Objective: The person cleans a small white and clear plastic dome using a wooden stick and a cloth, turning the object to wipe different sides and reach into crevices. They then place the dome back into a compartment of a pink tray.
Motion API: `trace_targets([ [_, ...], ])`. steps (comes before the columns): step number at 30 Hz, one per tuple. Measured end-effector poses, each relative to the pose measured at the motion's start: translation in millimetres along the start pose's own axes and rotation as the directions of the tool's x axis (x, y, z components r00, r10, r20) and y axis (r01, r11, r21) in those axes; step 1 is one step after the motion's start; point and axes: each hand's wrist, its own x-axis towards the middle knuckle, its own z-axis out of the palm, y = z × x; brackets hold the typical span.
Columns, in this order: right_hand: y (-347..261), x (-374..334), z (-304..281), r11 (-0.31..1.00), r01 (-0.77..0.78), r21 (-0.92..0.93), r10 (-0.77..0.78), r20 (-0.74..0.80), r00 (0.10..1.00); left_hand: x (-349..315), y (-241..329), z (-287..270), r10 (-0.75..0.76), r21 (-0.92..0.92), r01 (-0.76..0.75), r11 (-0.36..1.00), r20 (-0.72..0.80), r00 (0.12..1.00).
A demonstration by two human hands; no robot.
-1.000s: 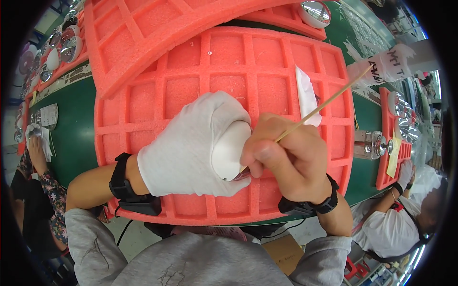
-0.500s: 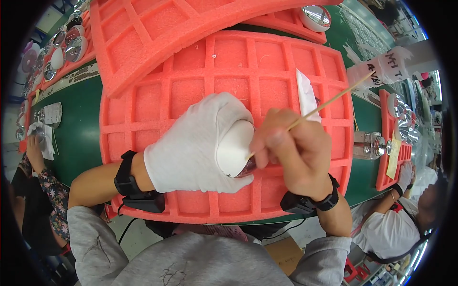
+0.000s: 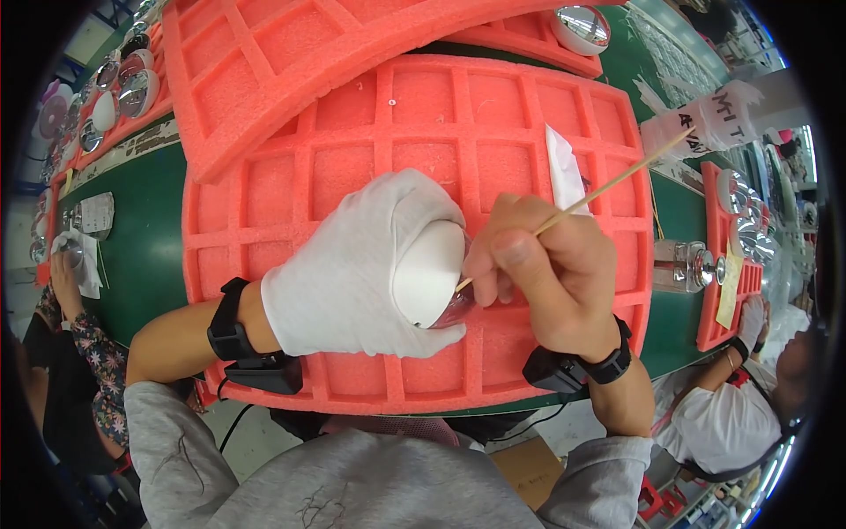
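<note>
My left hand (image 3: 352,264), in a white glove, is wrapped round a rounded piece (image 3: 429,275) with a smooth white part and a shiny reflective part. Bare, my right hand (image 3: 555,273) pinches a thin wooden stick (image 3: 608,185) close to its lower end. That tip meets the piece where white and shiny parts join; the long end slants up to the right. Both hands are above a red foam tray (image 3: 423,106) with square compartments. A folded white paper or cloth (image 3: 565,167) lies on the tray beyond my right hand.
Another red foam tray (image 3: 256,70) overlaps the far left. A chrome-and-white dome (image 3: 581,29) sits in a tray behind. Right of my tray stands a clear glass jar (image 3: 683,267) with a metal top. People work at both sides of the green table (image 3: 141,238).
The rounded piece has turned slightly in my left hand, showing more of its shiny side. My right hand and the stick have shifted very little.
</note>
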Motion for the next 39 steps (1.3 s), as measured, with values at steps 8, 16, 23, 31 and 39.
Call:
trace_targets([
  [8, 4.1, 2.6, -1.9, 0.995, 0.093, -0.044, -0.089, 0.072, 0.993, -0.5, -0.7, -1.0, 0.040, 0.094, -0.039, 0.995, -0.006, 0.999],
  [16, 1.9, 1.1, -3.3, 0.995, 0.083, -0.059, -0.079, 0.064, 0.995, 0.5, -2.2, 0.3, 0.076, 0.075, -0.072, 0.995, -0.042, 0.996],
  [23, 3.1, 0.9, -0.9, 0.993, 0.111, -0.041, -0.110, 0.018, 0.994, -0.4, -3.5, 1.3, 0.064, 0.067, -0.062, 0.996, -0.023, 0.998],
  [31, -1.0, 0.5, -3.8, 0.998, 0.039, -0.043, -0.038, 0.009, 0.999, 3.1, -0.5, -0.5, 0.116, 0.115, -0.114, 0.987, -0.013, 0.993],
  [39, 1.7, -1.2, 0.2, 1.000, 0.025, -0.009, -0.025, -0.028, 0.999, -0.2, -1.8, 1.0, 0.043, 0.082, -0.041, 0.996, -0.027, 0.999],
])
